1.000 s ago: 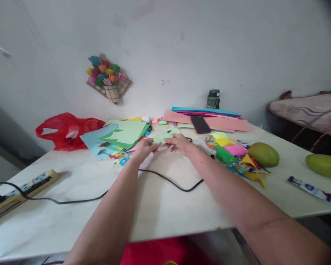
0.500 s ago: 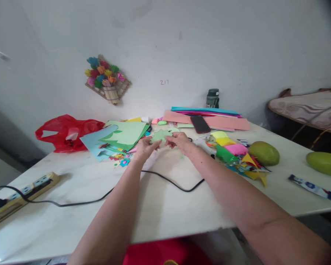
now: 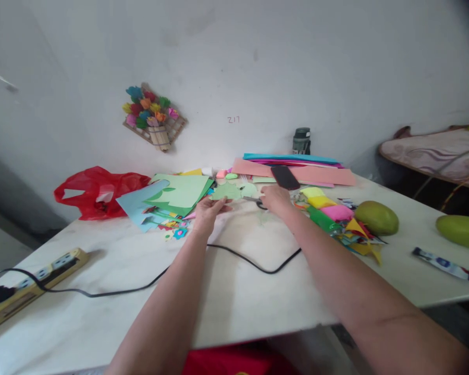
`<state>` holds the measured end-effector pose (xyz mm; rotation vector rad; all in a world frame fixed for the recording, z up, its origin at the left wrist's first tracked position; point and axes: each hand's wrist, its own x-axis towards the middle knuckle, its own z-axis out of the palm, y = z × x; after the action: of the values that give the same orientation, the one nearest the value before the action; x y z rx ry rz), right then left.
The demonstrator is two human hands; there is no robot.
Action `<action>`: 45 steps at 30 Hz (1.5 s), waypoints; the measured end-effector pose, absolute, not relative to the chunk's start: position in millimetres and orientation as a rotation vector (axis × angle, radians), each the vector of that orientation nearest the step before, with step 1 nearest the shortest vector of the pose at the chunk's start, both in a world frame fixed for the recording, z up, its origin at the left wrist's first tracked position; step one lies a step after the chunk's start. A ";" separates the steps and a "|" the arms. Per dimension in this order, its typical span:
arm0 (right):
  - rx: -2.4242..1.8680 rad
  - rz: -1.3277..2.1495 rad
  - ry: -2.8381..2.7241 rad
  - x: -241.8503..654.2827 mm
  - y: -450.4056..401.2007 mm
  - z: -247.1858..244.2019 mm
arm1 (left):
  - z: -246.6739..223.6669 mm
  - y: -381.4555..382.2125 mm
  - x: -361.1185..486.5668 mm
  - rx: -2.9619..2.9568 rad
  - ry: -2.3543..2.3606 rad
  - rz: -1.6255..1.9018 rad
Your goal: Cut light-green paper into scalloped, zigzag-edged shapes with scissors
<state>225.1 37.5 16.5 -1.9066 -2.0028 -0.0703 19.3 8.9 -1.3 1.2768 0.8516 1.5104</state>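
Observation:
My left hand [image 3: 209,211] pinches a light green paper cutout [image 3: 225,191] with a jagged edge, thumb on top near its lower side. My right hand [image 3: 276,199] is a short way to the right, its fingers curled at the dark handles of a pair of scissors [image 3: 261,204]. The blades point left toward the cutout. Part of the handles is hidden by the fingers. Another pale green paper piece [image 3: 248,190] lies just behind the scissors.
Green paper sheets [image 3: 183,190] and a red plastic bag [image 3: 101,190] are at left. A phone [image 3: 285,177] lies on coloured paper. Clay packets [image 3: 336,212], paper scraps and green mangoes [image 3: 376,217] sit right. A black cord [image 3: 242,255] crosses the table from a power strip [image 3: 35,286].
My right hand has let go of the green cutout and moved right to the scissors. My left hand keeps the cutout, now held alone.

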 end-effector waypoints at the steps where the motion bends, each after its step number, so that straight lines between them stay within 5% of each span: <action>1: -1.977 -0.148 -2.096 227.2 37.8 14.4 | -1.3 9.0 19.3 1.264 0.851 1.511; 17: -1.859 -0.275 -2.279 230.2 39.2 9.8 | 1.8 10.8 16.0 1.028 0.776 1.669; 21: -1.793 -0.025 -2.129 231.5 43.5 11.3 | -1.6 14.1 13.6 0.993 0.740 1.709; 32: -0.949 1.367 -1.666 214.4 26.4 15.6 | -7.4 15.7 16.5 0.934 0.625 1.722; 45: -0.780 1.537 -1.720 183.4 10.5 10.8 | -6.9 12.9 23.4 0.860 0.589 1.746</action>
<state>183.4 10.5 10.8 -0.7804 -1.7203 1.5367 23.4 12.9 -6.9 0.8599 0.5895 1.7456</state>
